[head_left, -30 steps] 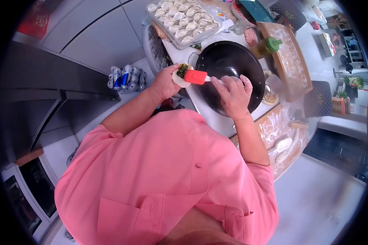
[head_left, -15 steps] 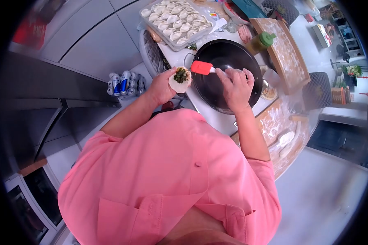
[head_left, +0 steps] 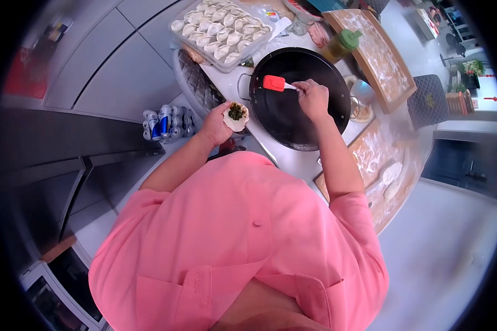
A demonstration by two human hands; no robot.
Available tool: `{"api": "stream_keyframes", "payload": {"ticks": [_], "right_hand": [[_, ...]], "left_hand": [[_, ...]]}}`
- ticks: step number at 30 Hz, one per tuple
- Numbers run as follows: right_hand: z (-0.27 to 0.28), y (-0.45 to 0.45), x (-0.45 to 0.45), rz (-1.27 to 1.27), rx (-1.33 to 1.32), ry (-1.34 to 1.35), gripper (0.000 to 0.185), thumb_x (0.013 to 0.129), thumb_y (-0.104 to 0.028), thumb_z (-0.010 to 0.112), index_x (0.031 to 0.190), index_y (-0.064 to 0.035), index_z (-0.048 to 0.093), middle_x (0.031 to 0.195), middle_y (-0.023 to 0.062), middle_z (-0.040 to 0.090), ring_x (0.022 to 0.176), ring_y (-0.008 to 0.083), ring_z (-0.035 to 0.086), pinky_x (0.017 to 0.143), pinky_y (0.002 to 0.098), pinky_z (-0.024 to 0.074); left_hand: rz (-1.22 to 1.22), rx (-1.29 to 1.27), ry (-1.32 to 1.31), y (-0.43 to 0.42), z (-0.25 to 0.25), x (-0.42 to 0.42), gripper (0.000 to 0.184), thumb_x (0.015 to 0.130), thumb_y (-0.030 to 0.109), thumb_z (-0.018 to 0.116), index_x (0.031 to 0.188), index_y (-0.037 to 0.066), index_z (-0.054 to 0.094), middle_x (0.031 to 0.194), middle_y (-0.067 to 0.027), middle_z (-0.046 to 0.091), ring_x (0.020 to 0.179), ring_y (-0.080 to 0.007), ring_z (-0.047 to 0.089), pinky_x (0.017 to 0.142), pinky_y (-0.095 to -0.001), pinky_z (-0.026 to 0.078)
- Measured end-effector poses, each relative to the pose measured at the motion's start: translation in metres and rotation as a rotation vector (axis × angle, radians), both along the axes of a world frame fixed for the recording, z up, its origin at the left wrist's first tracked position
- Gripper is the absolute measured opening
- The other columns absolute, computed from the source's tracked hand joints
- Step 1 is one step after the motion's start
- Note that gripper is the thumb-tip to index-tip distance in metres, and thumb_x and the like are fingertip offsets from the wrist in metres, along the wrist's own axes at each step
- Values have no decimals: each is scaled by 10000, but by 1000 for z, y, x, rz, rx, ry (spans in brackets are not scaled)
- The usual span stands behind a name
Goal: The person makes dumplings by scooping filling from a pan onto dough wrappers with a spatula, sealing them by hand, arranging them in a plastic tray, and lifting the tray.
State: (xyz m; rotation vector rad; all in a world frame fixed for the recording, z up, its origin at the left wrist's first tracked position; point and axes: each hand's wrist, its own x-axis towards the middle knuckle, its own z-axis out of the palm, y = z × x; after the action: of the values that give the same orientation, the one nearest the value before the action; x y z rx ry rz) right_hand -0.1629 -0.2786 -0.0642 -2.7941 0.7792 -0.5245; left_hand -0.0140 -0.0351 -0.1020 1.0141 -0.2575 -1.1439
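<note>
On the fingers of my left hand [head_left: 217, 124] rests a round dumpling wrapper [head_left: 236, 122] with dark green chopped filling [head_left: 237, 112] at its centre. My right hand [head_left: 313, 98] is closed round the pale handle of a spatula with a red head [head_left: 274, 83]. The spatula is over a wide black pan [head_left: 292, 124], its head pointing left toward the wrapper but apart from it. What lies on the pan's bottom under my right hand is hidden.
A clear tray [head_left: 226, 67] of folded dumplings stands beyond the pan. To the right are a green-capped bottle [head_left: 342, 45], a floured wooden board [head_left: 389, 83] and another floured board [head_left: 364, 160] with dough pieces. Drink cans [head_left: 165, 121] stand at left.
My left hand and the wrapper have shifted slightly left and down, away from the spatula head. The right hand's fingers have closed in around the spatula handle. The whole view has turned a little.
</note>
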Motion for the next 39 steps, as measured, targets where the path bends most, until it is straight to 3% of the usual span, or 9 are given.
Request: {"api": "stream_keyframes", "payload": {"ticks": [8,10,13,21,24,30,33,36,39], "right_hand": [[-10,-16,11,-15,45,168,194,783,-160,556,871,-217,720,802,51,627,802,245,612,725,389,434],[-17,-25,13,7,190,180,186,783,-157,573,887,-206,718,832,67,641,800,264,622,747,391,468],[-20,-33,16,70,389,135,185,782,-142,587,912,-188,711,871,78,649,815,280,627,772,374,491],[-2,-29,23,275,510,53,195,776,-68,593,921,-146,699,843,79,638,790,277,616,732,354,489],[6,-27,27,335,457,63,185,774,-76,589,907,-149,696,818,72,625,789,269,604,735,379,464],[29,-22,29,468,282,121,183,765,-91,575,882,-173,691,777,35,594,827,220,574,780,368,381],[48,-9,31,483,218,169,197,752,-81,571,874,-176,692,791,24,587,849,207,567,796,343,366],[72,9,37,541,92,176,216,740,-75,570,875,-188,696,812,21,589,870,198,563,806,339,361],[92,36,41,573,-79,243,167,708,-91,586,822,-164,683,786,26,579,853,196,562,803,345,368]], "left_hand": [[-5,35,-86,-7,-7,4,294,934,245,434,1072,5,532,1036,-128,605,970,-277,591,880,-442,469],[2,52,-72,-9,-7,4,294,937,243,420,1066,7,538,1028,-123,611,970,-269,593,876,-431,472],[10,87,-45,-13,-5,3,293,942,234,401,1067,9,541,1034,-122,612,972,-261,594,878,-418,473],[-6,104,-95,-21,-10,5,316,960,230,368,1096,-2,534,1071,-137,601,990,-270,589,906,-416,460],[-16,110,44,-23,-11,7,326,962,236,370,1111,-7,529,1082,-144,598,1005,-273,583,913,-417,455],[-36,110,-61,-27,-6,5,332,964,244,362,1115,-1,525,1085,-142,597,1002,-277,583,905,-423,456],[-15,-199,140,-26,-32,8,361,806,97,623,1155,34,556,1057,-106,627,963,-171,594,832,-294,470],[-42,-48,-16,-25,-14,7,403,782,145,668,1155,41,557,1039,-105,634,946,-180,602,818,-303,468],[-66,-159,97,-24,-14,5,429,766,167,693,1154,40,557,1044,-109,635,943,-194,609,818,-306,470]]}}
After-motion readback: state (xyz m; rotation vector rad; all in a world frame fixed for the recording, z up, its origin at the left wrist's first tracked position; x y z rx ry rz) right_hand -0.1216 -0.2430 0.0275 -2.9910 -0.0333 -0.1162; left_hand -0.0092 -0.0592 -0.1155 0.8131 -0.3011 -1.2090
